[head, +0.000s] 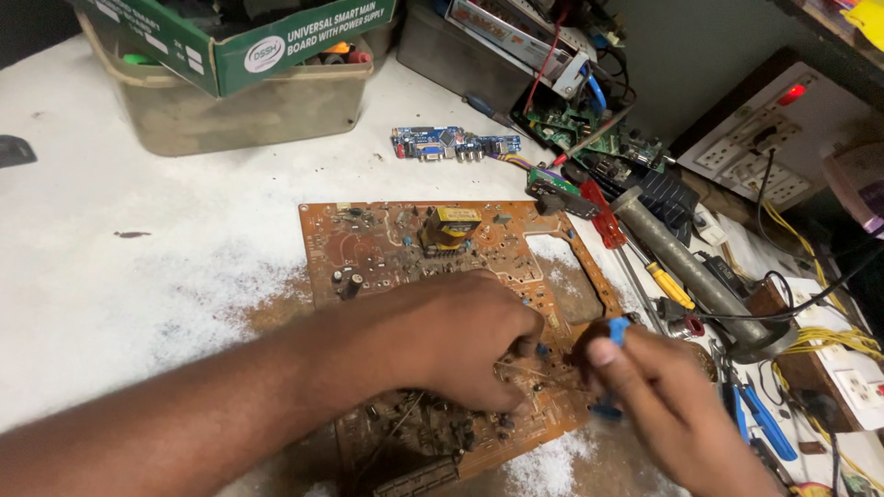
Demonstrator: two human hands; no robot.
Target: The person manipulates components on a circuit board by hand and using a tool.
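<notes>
A brown circuit board [387,244] lies flat on the white table, carrying a yellow transformer [450,226] and several small parts. My left hand [460,336] rests on the board's right half, fingers curled down against its parts near the right edge. What its fingertips pinch is hidden. My right hand [663,405] is just right of the board, gripping a blue-handled tool [615,345] whose tip points at the board beside the left fingers. The hand is blurred.
A plastic tub with a green and white carton [230,46] stands at the back left. A small blue circuit board [451,144] lies behind the brown one. Screwdrivers [603,216], a grey metal tube [686,267], pliers [760,423], wires and a wall socket panel [783,138] crowd the right side.
</notes>
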